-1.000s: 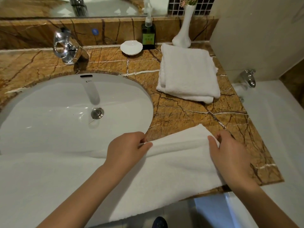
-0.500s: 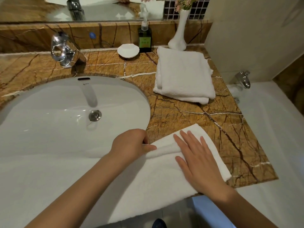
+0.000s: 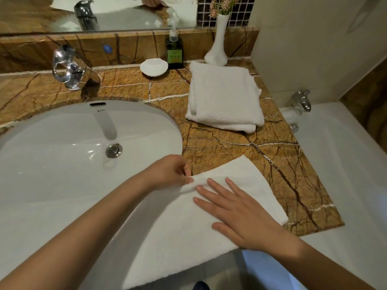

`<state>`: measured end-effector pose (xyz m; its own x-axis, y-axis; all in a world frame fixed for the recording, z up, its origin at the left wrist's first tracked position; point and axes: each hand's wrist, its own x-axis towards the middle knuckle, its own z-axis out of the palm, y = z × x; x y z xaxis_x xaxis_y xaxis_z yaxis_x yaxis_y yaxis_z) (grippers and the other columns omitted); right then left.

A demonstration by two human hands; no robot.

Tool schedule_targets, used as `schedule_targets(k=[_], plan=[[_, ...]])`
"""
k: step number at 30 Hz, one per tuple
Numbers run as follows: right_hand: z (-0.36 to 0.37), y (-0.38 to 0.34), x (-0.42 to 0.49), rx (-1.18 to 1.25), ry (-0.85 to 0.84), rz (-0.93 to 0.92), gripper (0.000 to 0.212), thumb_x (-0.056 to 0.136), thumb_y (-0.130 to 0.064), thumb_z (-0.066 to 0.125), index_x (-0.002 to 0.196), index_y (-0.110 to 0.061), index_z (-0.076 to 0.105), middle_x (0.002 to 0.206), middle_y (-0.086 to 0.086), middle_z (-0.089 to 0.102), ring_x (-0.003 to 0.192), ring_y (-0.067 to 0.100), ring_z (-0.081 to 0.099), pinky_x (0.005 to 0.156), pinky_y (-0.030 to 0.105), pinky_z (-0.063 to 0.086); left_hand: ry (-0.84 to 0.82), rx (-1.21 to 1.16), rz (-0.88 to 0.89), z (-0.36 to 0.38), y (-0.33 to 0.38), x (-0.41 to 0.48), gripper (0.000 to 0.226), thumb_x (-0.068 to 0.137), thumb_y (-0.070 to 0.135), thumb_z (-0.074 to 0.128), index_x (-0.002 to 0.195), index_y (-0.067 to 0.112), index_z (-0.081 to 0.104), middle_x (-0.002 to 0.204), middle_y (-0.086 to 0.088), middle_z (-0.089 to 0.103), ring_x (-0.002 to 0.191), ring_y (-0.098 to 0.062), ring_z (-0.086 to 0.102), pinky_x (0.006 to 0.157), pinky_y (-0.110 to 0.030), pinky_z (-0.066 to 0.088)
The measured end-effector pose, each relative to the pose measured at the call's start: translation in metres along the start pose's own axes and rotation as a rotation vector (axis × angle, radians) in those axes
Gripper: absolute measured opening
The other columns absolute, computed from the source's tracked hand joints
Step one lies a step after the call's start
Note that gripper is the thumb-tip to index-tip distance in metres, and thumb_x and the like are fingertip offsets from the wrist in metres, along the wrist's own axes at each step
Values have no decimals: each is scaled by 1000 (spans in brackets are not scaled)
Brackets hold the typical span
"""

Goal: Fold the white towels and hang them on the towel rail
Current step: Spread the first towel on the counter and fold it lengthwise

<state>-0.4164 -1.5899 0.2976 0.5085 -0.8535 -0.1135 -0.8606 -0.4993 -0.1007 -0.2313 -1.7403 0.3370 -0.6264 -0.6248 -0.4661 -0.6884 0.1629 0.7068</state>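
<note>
Both forearms are bare from the lower edge of the picture up to the wrists; no sleeve, cuff, watch or bracelet shows on either. The left hand (image 3: 167, 171) and the right hand (image 3: 240, 212) wear no gloves and no rings. The fingernails are short, plain and unpainted. At the bottom edge, between the arms, a small dark rounded shape shows, too cropped to identify.

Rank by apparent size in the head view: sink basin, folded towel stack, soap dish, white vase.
1. Sink basin, clearly largest.
2. Folded towel stack.
3. White vase and soap dish: look alike in area, so unranked.
</note>
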Motion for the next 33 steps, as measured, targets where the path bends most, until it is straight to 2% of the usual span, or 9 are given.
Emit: schedule_targets(k=[6,16,18,20,22,25,29,31,33], plan=[[-1,7,-4,24,-66,-46,61,100,-51,26,153,-28,8,161,-6,6,148,19,-5,116,48,5,-173,-9,-75,-9,6,7,11,82,13,73,92,8,76,75,3,68,67,-6,57,70,-22,47],[0,14,-9,68,-81,-101,68,96,-53,31,153,-29,2,161,-9,0,148,14,-5,115,46,-3,36,-144,-177,-4,0,18,6,78,7,76,84,6,77,53,10,63,46,2,54,48,-13,42],[1,16,-10,45,-37,-114,63,97,-49,33,153,-29,11,160,-10,8,148,14,2,116,44,1,65,-147,-188,-3,1,21,7,78,8,76,85,5,77,57,7,63,48,0,54,48,-13,41],[2,15,-10,42,76,-134,52,96,-40,42,146,-28,35,154,-9,30,144,15,22,117,43,19,98,-145,-181,0,1,22,6,78,7,75,84,5,77,55,8,61,45,3,52,46,-11,40],[1,12,-7,100,204,-162,46,86,-25,66,131,-23,58,140,-6,51,134,18,43,108,43,39,109,-164,-173,1,0,21,6,78,6,75,83,4,76,50,11,58,40,6,50,44,-9,39],[1,9,-6,172,286,-155,52,66,-7,82,116,-15,69,127,0,62,123,22,55,97,45,49,111,-165,-182,0,1,19,7,78,7,75,84,4,76,52,10,59,45,3,52,46,-10,39],[3,8,-15,178,328,-222,29,84,-9,65,112,-13,71,126,1,63,124,19,54,100,44,47,142,-156,-194,-3,2,24,10,77,10,77,85,5,75,62,7,60,58,-4,53,54,-15,42],[2,8,-20,170,314,-228,31,94,-14,48,115,-13,70,128,2,62,125,20,53,99,45,47,159,-112,-157,1,2,26,10,77,11,77,84,5,75,66,6,61,61,-6,54,61,-20,44],[-3,6,-19,126,291,-194,31,93,-20,48,114,-15,71,127,2,63,123,20,55,97,44,49,194,-16,-90,6,2,27,9,77,13,77,84,8,75,73,4,65,67,-9,56,66,-22,43]])
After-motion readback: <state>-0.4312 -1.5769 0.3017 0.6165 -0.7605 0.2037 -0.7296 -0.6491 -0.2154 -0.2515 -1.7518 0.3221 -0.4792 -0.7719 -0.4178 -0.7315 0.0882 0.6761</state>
